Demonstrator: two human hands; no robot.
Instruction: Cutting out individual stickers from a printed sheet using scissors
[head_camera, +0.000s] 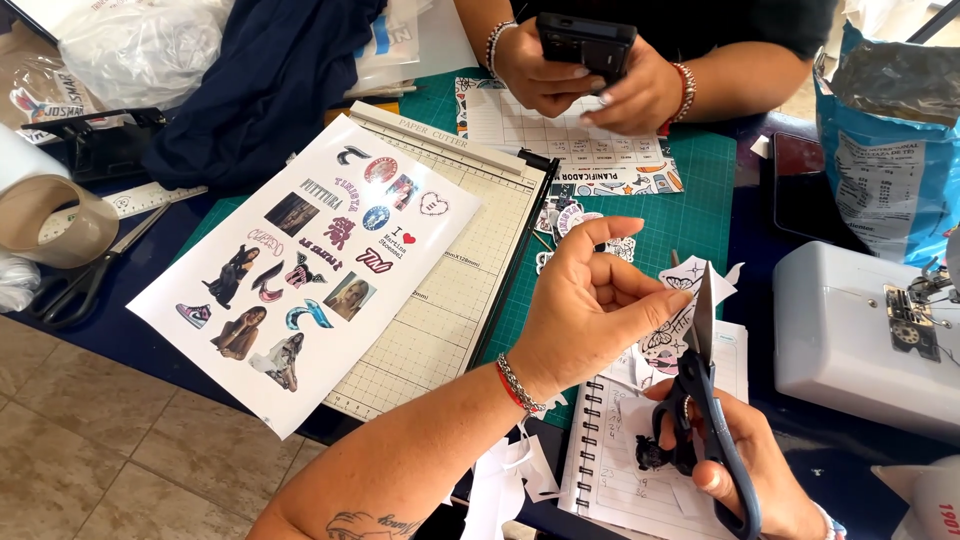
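The left hand (590, 300) sits at the centre of the frame, palm turned up, fingers curled in and thumb meeting them to pinch a small white paper cut-out printed with a black line-drawn butterfly (672, 330). A beaded silver bracelet and a red cord circle its wrist. The right hand (745, 455), at the lower right, is closed through the grey-blue plastic handles of a pair of scissors (705, 400); the dark blades point upward, nearly together, their edge against the cut-out just beside the left fingertips.

Under both hands lies a white spiral-bound notebook (610, 460) with wire coils down its left side, strewn with curling white paper offcuts (515, 475).

Left of centre, a glossy white sticker sheet (300, 265) printed with small figures, shoes and lettering rests tilted over a cream paper trimmer with a printed grid and a black rail (450, 290) — both on a green cutting mat (690, 205) covering a dark blue tabletop (120, 320).

At the top of the frame another person's two hands (590, 80) hold a black phone (585, 40) above a printed planner sheet (590, 150). At the left edge sit a roll of brown tape (55, 220), black-handled scissors (75, 285) and a clear ruler (150, 197), with dark navy fabric (260, 85) bunched at the upper left. On the right stand a white sewing machine (860, 330) and a crumpled blue-and-silver foil bag (885, 130).
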